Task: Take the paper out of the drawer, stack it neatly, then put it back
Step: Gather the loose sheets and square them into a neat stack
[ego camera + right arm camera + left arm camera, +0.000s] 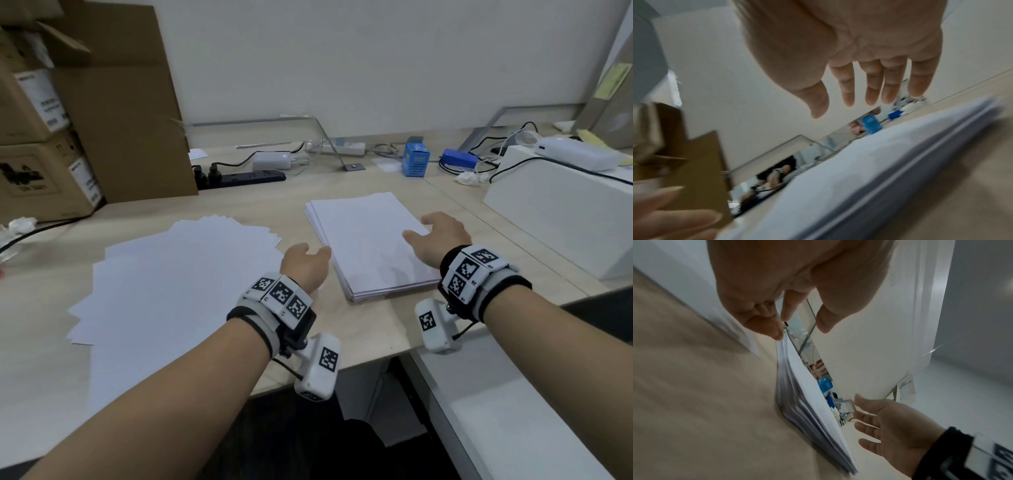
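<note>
A squared stack of white paper (366,243) lies on the wooden desk (387,322) in front of me. My left hand (308,255) is at the stack's left edge, thumb against the paper. In the left wrist view its loosely curled fingers (774,327) touch the stack's (809,404) edge without gripping it. My right hand (424,229) hovers over the stack's right side, fingers straight and spread, holding nothing; the right wrist view shows it (869,97) above the sheets (855,170). A fanned spread of loose sheets (171,284) lies to the left. No drawer is in view.
Cardboard boxes (85,113) stand at the back left, with a black power strip (246,178) beside them. A blue box (415,161), cables and a blue stapler (459,160) lie along the back. A white box (561,212) stands at the right.
</note>
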